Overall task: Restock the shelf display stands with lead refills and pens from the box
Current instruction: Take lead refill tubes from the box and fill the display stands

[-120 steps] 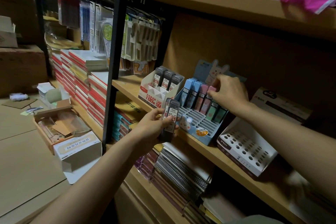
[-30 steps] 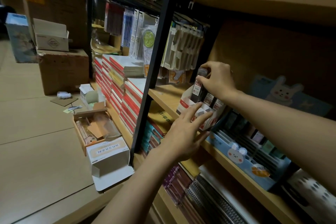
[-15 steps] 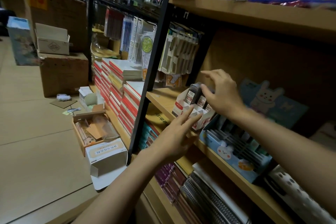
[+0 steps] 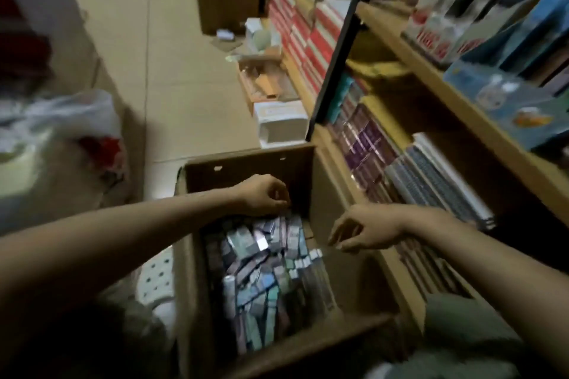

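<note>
An open cardboard box [image 4: 246, 160] stands on the floor below me, filled with several lead refill packs [image 4: 264, 271] in grey, blue and green. My left hand [image 4: 264, 197] reaches into its far end with fingers curled down onto the packs; blur hides whether it grips one. My right hand [image 4: 366, 231] hovers over the box's right edge, fingers loosely curled, holding nothing. Up on the wooden shelf at the right stand the white display stand [image 4: 437, 37] with dark refills and the blue display stand [image 4: 517, 108].
A black shelf post [image 4: 338, 40] rises beside the box. Notebooks [image 4: 431, 188] fill the lower shelf. A small white carton [image 4: 280, 120] and an open tray box [image 4: 261, 83] lie on the floor ahead. A white plastic bag [image 4: 61, 120] sits at the left.
Both hands have left the white stand on the shelf and dropped to the box on the floor. My view has swung down from the shelf to the box.
</note>
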Action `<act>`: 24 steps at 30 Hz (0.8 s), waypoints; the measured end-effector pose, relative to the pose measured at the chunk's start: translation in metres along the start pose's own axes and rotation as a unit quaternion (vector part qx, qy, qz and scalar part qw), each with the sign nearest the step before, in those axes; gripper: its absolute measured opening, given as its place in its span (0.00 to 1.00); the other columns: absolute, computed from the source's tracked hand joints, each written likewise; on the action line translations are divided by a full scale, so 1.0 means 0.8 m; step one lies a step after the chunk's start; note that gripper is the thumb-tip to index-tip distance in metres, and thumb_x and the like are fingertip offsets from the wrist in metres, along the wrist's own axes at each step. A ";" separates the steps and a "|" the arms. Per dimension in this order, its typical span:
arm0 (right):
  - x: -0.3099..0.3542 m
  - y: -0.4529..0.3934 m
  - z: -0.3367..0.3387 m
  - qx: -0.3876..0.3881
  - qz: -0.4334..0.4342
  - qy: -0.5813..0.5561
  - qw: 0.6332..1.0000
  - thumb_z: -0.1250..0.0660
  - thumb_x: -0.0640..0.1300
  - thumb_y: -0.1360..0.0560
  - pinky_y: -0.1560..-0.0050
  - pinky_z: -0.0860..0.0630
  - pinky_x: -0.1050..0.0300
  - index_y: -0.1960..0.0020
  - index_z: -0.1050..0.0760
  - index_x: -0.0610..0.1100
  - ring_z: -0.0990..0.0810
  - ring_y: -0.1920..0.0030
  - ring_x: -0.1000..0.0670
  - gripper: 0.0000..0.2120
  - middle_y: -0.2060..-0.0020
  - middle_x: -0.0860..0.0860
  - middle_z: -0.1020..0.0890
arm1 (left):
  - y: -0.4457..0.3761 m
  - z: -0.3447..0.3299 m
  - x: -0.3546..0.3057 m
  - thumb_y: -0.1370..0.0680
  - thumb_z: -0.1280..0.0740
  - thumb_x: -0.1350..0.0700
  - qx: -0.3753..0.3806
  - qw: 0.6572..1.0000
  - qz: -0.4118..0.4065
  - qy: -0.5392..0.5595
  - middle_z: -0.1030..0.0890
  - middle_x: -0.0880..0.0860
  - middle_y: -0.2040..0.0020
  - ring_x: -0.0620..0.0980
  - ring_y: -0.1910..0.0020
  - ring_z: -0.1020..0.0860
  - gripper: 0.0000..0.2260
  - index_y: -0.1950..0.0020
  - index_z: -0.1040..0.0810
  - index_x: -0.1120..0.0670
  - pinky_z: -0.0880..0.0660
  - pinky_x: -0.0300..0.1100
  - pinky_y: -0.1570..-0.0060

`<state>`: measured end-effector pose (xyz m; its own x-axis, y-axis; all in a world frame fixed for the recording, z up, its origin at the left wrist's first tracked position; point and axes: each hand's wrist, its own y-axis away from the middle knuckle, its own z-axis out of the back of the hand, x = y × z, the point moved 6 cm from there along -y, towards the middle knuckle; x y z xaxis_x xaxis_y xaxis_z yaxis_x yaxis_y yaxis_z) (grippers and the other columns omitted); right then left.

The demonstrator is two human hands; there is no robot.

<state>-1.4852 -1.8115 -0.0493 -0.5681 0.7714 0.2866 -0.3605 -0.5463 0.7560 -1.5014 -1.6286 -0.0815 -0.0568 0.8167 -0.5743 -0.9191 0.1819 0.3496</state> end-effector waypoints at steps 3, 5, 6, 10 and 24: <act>0.000 -0.051 -0.042 -0.012 -0.006 0.024 1.000 0.33 0.50 0.22 0.56 0.26 0.69 0.38 0.20 0.49 0.19 0.54 0.56 0.14 0.51 0.53 0.16 | 0.019 -0.068 0.050 0.22 0.33 0.54 0.011 0.994 0.099 0.047 0.22 0.48 0.54 0.45 0.54 0.23 0.08 0.44 0.18 0.53 0.31 0.36 0.57; 0.000 -0.082 -0.057 -0.061 -0.016 0.018 0.998 0.33 0.49 0.23 0.47 0.26 0.64 0.39 0.20 0.49 0.19 0.47 0.53 0.13 0.47 0.51 0.16 | 0.026 -0.110 0.074 0.22 0.32 0.56 -0.015 0.978 0.168 0.121 0.21 0.50 0.55 0.46 0.56 0.23 0.06 0.46 0.19 0.54 0.30 0.36 0.58; -0.001 -0.096 -0.064 -0.082 -0.023 -0.004 0.996 0.32 0.49 0.23 0.44 0.25 0.61 0.40 0.20 0.48 0.19 0.45 0.52 0.13 0.46 0.50 0.16 | 0.028 -0.130 0.082 0.22 0.32 0.58 -0.032 0.963 0.204 0.176 0.20 0.52 0.54 0.47 0.57 0.23 0.04 0.49 0.19 0.55 0.28 0.38 0.58; -0.008 -0.140 -0.101 -0.120 -0.055 -0.105 0.986 0.28 0.45 0.26 0.44 0.24 0.59 0.40 0.21 0.44 0.19 0.46 0.50 0.15 0.46 0.47 0.17 | 0.028 -0.203 0.100 0.25 0.29 0.60 -0.068 0.917 0.300 0.254 0.19 0.56 0.47 0.50 0.55 0.21 0.05 0.51 0.23 0.54 0.22 0.42 0.57; -0.020 -0.235 -0.188 -0.168 -0.152 -0.207 0.952 0.24 0.46 0.29 0.46 0.23 0.53 0.40 0.27 0.42 0.21 0.44 0.45 0.21 0.45 0.45 0.20 | 0.020 -0.270 0.122 0.21 0.36 0.59 -0.111 0.923 0.358 0.090 0.26 0.55 0.39 0.54 0.45 0.24 0.13 0.36 0.28 0.53 0.25 0.44 0.50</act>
<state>-1.5196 -1.7703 -0.2851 -0.0844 0.9350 0.3444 -0.7173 -0.2969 0.6304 -1.6057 -1.6647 -0.2920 -0.7252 0.5770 -0.3757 -0.6777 -0.5019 0.5373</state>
